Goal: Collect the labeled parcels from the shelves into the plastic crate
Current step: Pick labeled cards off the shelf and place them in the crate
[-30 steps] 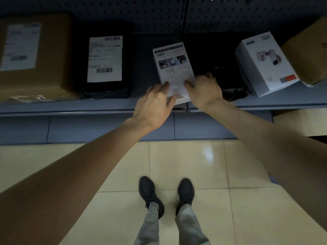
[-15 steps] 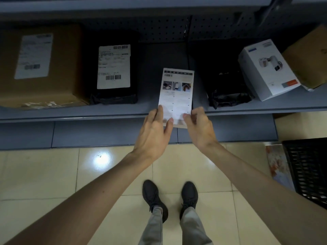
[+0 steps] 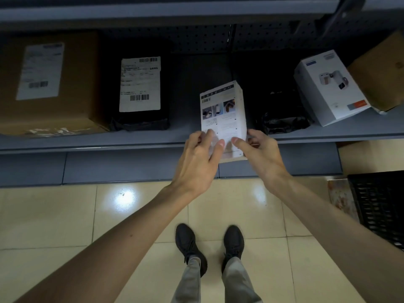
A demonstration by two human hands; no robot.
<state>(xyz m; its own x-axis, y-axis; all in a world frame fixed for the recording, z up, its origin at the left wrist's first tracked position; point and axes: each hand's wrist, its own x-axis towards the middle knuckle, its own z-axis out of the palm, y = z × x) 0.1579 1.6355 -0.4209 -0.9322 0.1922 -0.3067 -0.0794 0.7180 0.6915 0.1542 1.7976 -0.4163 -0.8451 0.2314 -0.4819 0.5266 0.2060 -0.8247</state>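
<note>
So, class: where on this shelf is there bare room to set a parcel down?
One free patch: bare grey shelf between the black labelled bag and the crumpled black plastic bag, behind the white printed box both hands hold. Crowded at the left by the brown carton, at the right by the white product box.

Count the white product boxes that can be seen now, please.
2. One white product box is held by the left hand and right hand at the shelf edge. The other white box lies tilted on the shelf, far right. More may be hidden in shadow.
</note>
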